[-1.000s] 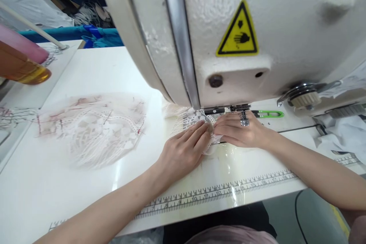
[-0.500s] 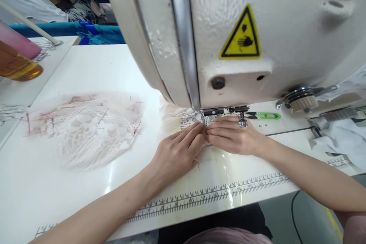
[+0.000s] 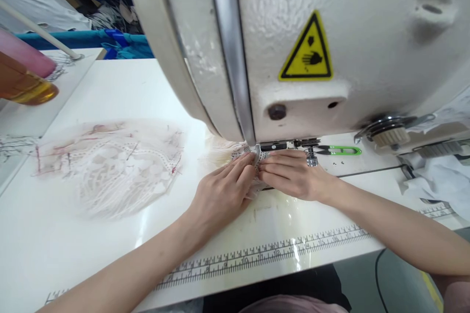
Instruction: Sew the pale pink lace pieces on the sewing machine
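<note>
A small piece of white lace fabric [image 3: 216, 149] with a sheer, frayed edge lies under the sewing machine's presser foot area [image 3: 273, 146]. My left hand [image 3: 222, 188] holds the lace from the left, fingers pressed together and pointing toward the needle. From the right, my right hand [image 3: 290, 173] has its fingers closed together on the same lace, its fingertips almost touching the left ones. Both thumbs are mostly hidden, and the needle itself is out of sight behind metal parts and fingers.
The sewing machine head [image 3: 293, 49] fills the upper middle. Another sheer lace piece [image 3: 117, 171] with reddish threads lies at left. Green thread snips [image 3: 341, 150] rest right of the needle area. A printed ruler [image 3: 257, 257] runs along the table's front. Thread cones [image 3: 29, 83] stand far left.
Both hands have shifted slightly left with the lace, which looks more bunched beside the left fingers. The camera view has moved a little.
</note>
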Demonstrator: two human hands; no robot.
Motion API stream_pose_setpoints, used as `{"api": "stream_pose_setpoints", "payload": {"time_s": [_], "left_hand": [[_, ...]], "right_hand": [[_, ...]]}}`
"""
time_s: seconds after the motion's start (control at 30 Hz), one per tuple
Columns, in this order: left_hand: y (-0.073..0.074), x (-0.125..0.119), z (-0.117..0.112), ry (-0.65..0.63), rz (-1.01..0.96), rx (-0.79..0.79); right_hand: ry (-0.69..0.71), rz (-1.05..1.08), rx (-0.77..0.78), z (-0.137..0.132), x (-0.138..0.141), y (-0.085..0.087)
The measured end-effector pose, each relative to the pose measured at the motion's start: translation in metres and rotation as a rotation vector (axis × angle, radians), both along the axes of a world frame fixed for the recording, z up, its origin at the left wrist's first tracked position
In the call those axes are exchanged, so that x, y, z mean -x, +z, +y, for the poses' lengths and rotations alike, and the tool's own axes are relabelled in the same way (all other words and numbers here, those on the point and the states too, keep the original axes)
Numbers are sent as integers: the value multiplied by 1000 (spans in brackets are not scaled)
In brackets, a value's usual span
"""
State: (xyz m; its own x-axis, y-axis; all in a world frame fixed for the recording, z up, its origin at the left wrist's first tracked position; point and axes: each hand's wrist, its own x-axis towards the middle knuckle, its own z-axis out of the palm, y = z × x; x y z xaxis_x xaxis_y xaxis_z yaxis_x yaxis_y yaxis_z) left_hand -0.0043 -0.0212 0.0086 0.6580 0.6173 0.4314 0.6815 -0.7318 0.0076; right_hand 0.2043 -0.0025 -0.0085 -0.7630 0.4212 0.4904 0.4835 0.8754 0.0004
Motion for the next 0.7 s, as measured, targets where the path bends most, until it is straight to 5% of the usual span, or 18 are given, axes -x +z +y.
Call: {"api": "stream_pose_setpoints", "payload": {"time_s": [0.3,0.7], "left_hand": [[-3,0,1,0,-6,-8],[-4,0,3,-28,49,-22]], "right_hand": [[-34,-52,42,2,-6,0],[-178,6,-189,0,-8,13]]}}
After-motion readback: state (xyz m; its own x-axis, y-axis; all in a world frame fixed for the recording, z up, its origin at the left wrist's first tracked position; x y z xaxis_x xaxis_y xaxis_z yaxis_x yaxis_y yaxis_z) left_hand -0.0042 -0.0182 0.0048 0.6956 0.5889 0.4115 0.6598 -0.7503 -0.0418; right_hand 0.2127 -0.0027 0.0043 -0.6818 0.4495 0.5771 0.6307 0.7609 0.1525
